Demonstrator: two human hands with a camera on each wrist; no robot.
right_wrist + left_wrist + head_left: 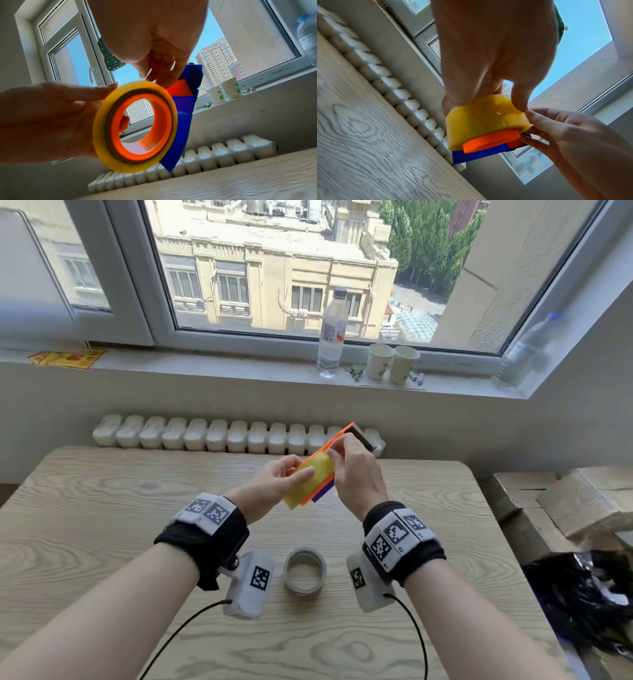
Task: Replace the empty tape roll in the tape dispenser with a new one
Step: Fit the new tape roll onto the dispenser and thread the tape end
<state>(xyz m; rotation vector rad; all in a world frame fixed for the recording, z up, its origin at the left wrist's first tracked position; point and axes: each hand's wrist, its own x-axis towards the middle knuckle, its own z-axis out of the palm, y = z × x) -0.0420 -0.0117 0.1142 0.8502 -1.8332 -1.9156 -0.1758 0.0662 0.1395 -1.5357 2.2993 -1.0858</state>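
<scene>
Head view: above the table's [102,542] far edge, the left hand [274,481] grasps the yellow tape roll [313,474] on the orange-and-blue dispenser [342,436], gripped by the right hand [356,470]; the empty roll [305,571] lies near its front edge. Left wrist: roll seated around the hub. Right wrist: fingers steady both, likely for threading.

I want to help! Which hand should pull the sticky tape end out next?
Probably the right hand: its fingertips already touch the yellow tape roll near the dispenser's cutter end, while the left hand grips the roll.
</scene>
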